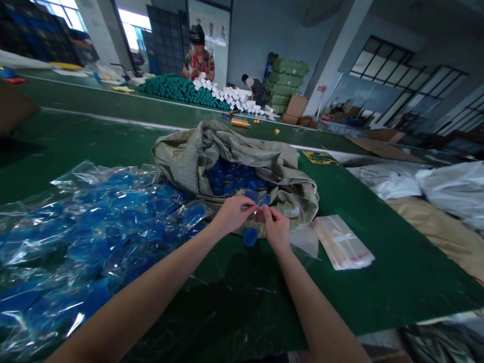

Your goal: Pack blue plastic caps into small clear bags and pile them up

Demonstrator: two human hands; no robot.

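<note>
My left hand [232, 214] and my right hand [276, 229] pinch the top edges of a small clear plastic bag [257, 214] above the green table, holding it between them. A blue round object [263, 199] shows just behind the fingers, and I cannot tell if it is in the bag. Another blue round object [250, 236] lies on the table just below my hands. Behind them, a grey-green woven sack [234, 151] lies open, full of blue round objects [230, 179]. To the left is a heap of blue objects in clear plastic bags [94, 237]. A stack of clear bags [342, 242] lies to the right.
White sacks [449, 186] lie beyond the green table's right edge [381, 242]. On a farther green table, a person [198, 60] works behind green rolls [177, 89] and white boxes [227, 95]. Another person [254, 88] bends nearby, beside stacked green bales [286, 83].
</note>
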